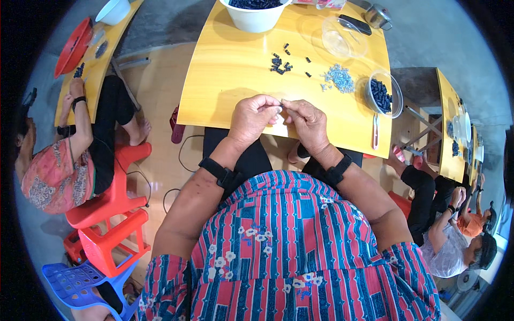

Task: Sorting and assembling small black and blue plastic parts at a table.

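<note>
Above the near edge of a yellow table [225, 69], my left hand [251, 119] and my right hand [309, 125] meet fingertip to fingertip. Both are closed in a pinch around something small and dark, mostly hidden by the fingers. Beyond them lies a loose group of small black cylindrical parts [278, 65]. To its right is a pile of small clear, bluish pieces [340, 78]. A clear round tub [397, 107] at the right edge holds many more black parts. Below that tub rests a slim tool with a pale handle [375, 134].
A white bowl [251, 20] full of dark parts stands at the far edge. Nearby are a clear plastic lid [342, 38], a dark flat case [355, 24] and a metal cup [378, 17]. Other people work at yellow tables left and right. Red stools [110, 235] stand at left.
</note>
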Demonstrator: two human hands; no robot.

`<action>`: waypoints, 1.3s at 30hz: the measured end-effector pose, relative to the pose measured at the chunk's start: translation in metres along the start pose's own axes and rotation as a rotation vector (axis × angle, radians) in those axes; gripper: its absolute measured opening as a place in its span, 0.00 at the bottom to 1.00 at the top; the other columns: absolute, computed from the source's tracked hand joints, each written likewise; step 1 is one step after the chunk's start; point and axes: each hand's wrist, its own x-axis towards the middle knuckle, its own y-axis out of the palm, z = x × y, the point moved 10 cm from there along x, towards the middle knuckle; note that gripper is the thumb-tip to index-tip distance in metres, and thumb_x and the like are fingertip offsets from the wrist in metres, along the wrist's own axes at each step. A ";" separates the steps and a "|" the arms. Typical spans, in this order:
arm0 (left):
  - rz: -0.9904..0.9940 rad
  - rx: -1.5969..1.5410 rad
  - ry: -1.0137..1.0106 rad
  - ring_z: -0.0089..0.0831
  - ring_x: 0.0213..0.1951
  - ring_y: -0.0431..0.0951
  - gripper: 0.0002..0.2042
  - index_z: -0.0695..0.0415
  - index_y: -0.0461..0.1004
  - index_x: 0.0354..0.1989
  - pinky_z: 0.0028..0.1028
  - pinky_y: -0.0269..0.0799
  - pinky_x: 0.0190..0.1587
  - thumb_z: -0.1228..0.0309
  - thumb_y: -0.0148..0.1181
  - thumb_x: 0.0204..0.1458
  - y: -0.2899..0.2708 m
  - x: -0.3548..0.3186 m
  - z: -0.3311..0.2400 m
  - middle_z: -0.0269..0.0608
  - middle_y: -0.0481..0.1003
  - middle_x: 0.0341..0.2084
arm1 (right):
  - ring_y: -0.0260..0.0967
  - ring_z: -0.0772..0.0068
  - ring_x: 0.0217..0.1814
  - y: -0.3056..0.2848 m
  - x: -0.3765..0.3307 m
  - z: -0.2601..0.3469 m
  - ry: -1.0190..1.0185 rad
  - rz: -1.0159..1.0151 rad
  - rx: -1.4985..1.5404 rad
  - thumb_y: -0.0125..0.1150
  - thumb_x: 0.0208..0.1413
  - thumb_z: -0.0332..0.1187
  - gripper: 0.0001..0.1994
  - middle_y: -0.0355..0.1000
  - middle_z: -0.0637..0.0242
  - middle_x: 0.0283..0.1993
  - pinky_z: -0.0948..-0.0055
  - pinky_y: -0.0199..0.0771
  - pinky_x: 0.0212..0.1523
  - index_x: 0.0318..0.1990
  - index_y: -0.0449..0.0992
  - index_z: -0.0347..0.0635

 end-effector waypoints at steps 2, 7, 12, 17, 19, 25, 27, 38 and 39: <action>0.034 0.071 0.007 0.19 0.28 0.78 0.05 0.65 0.77 0.37 0.19 0.77 0.32 0.78 0.62 0.53 0.004 0.000 -0.003 0.38 0.79 0.27 | 0.72 0.77 0.30 -0.002 0.003 -0.002 0.005 -0.009 0.003 0.58 0.56 0.21 0.11 0.75 0.63 0.34 0.79 0.74 0.34 0.45 0.80 0.40; 0.030 0.103 0.025 0.19 0.27 0.77 0.05 0.65 0.78 0.35 0.20 0.76 0.31 0.77 0.63 0.51 0.007 0.000 -0.001 0.37 0.79 0.27 | 0.73 0.74 0.31 -0.006 0.001 -0.005 0.003 -0.011 0.022 0.60 0.54 0.24 0.09 0.76 0.63 0.34 0.78 0.73 0.34 0.42 0.82 0.41; 0.054 0.264 0.041 0.21 0.25 0.77 0.05 0.64 0.79 0.31 0.22 0.73 0.29 0.76 0.66 0.48 0.013 -0.002 -0.003 0.39 0.78 0.26 | 0.71 0.77 0.36 -0.011 0.000 0.001 -0.035 -0.017 -0.005 0.60 0.52 0.19 0.09 0.74 0.66 0.33 0.78 0.72 0.37 0.40 0.82 0.37; -0.023 0.419 0.219 0.31 0.27 0.77 0.05 0.59 0.80 0.28 0.28 0.72 0.33 0.72 0.67 0.44 0.019 -0.013 -0.021 0.39 0.76 0.23 | 0.71 0.76 0.36 -0.016 -0.003 -0.005 -0.034 0.005 0.084 0.61 0.53 0.22 0.08 0.74 0.65 0.34 0.78 0.72 0.37 0.39 0.83 0.39; -0.019 0.506 0.275 0.33 0.29 0.76 0.05 0.57 0.80 0.28 0.29 0.72 0.34 0.71 0.67 0.43 0.027 -0.013 -0.030 0.38 0.76 0.24 | 0.71 0.76 0.33 -0.021 -0.001 -0.005 -0.049 0.015 0.107 0.61 0.54 0.24 0.07 0.74 0.65 0.34 0.78 0.72 0.36 0.39 0.83 0.40; -0.005 0.849 0.498 0.38 0.34 0.74 0.05 0.51 0.81 0.25 0.34 0.72 0.39 0.66 0.66 0.41 0.046 -0.018 -0.046 0.34 0.76 0.26 | 0.69 0.80 0.32 -0.035 0.021 0.002 0.076 -0.033 0.180 0.54 0.60 0.27 0.11 0.72 0.68 0.35 0.80 0.70 0.38 0.46 0.79 0.33; -0.004 0.882 0.478 0.38 0.35 0.73 0.05 0.51 0.81 0.25 0.34 0.72 0.40 0.65 0.66 0.41 0.047 -0.017 -0.045 0.34 0.76 0.26 | 0.68 0.80 0.34 -0.030 0.034 0.011 0.031 -0.014 0.133 0.54 0.60 0.28 0.11 0.73 0.67 0.36 0.80 0.69 0.39 0.47 0.78 0.35; -0.060 0.742 0.371 0.50 0.35 0.77 0.17 0.58 0.77 0.37 0.44 0.73 0.37 0.58 0.64 0.44 0.033 -0.018 -0.021 0.49 0.77 0.32 | 0.67 0.50 0.48 0.045 0.035 0.053 -0.365 0.271 -0.269 0.59 0.56 0.42 0.15 0.70 0.55 0.42 0.59 0.70 0.52 0.45 0.77 0.41; -0.053 0.665 0.344 0.50 0.37 0.77 0.18 0.58 0.77 0.39 0.43 0.73 0.38 0.58 0.64 0.45 0.031 -0.018 -0.023 0.48 0.78 0.33 | 0.67 0.50 0.48 0.046 0.036 0.053 -0.364 0.269 -0.275 0.59 0.56 0.42 0.15 0.70 0.55 0.42 0.59 0.70 0.52 0.45 0.77 0.41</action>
